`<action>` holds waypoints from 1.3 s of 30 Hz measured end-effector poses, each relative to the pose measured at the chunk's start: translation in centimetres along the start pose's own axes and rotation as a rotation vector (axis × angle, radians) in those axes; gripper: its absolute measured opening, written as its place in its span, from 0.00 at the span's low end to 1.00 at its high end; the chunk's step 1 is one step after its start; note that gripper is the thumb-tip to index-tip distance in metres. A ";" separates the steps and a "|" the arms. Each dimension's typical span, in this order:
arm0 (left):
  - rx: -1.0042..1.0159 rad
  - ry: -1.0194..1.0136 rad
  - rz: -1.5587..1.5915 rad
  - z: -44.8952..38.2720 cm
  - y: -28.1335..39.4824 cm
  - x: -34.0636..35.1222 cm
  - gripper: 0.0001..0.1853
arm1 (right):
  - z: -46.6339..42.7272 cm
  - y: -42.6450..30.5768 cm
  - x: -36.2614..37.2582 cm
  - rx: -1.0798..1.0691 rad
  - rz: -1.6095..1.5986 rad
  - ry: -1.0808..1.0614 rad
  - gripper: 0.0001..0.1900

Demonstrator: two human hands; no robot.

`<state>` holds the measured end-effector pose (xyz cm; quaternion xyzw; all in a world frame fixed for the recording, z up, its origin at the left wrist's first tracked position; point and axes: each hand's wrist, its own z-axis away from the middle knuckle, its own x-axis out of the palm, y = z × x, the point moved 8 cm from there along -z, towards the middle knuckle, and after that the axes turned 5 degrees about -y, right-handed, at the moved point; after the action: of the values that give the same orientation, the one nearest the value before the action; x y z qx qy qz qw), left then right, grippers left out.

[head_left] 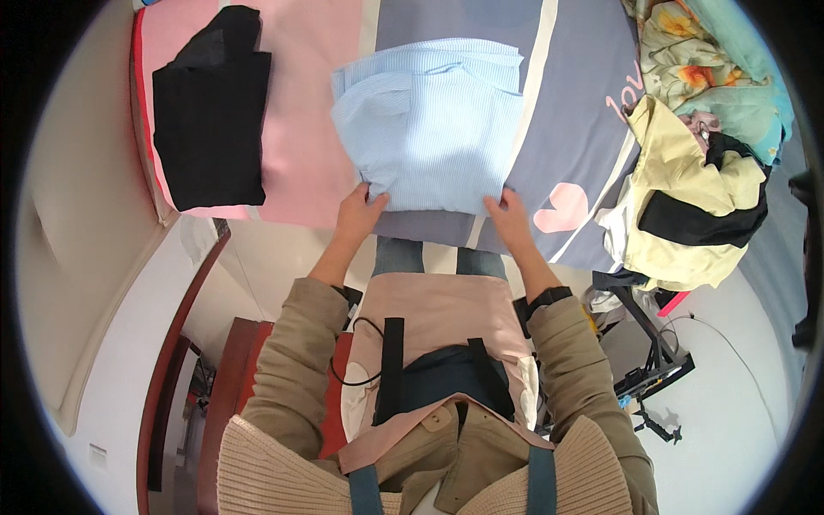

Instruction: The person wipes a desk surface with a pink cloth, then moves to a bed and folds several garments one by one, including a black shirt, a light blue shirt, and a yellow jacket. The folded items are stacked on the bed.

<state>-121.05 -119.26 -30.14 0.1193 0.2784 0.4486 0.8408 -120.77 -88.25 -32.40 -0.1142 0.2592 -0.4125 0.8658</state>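
Note:
A light blue, finely striped garment (444, 141), partly folded, lies on the bed sheet (309, 148) in front of me. My left hand (360, 209) grips its near left corner between thumb and fingers. At the near right corner, my right hand (508, 209) pinches the fabric. Rounded folds of cloth show along the garment's left side, and its far edge has layers that do not line up. A folded black garment (212, 132) rests to the left on the pink part of the sheet, apart from the blue one.
On the right lies a loose pile with a pale yellow garment (669, 161), a black cloth (695, 219) and a floral cloth (676, 58). A black metal stand (650, 367) is on the floor at right. The bed's near edge runs just before my legs.

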 end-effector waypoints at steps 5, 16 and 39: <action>-0.003 0.207 -0.004 -0.8 2.2 -4.0 0.19 | -2.9 -6.5 -5.9 -0.134 -0.139 0.242 0.20; 0.889 0.342 -0.293 -5.9 25.1 -3.0 0.14 | -8.8 -15.1 -8.8 -0.190 -0.236 0.215 0.15; 0.410 -0.039 -0.372 -16.9 28.9 2.9 0.17 | -10.6 -14.5 -9.4 -0.126 -0.482 0.103 0.10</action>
<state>-149.34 -101.29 -31.96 0.2424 0.3642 0.2186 0.8723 -140.96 -90.04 -31.96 -0.2053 0.2934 -0.5954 0.7193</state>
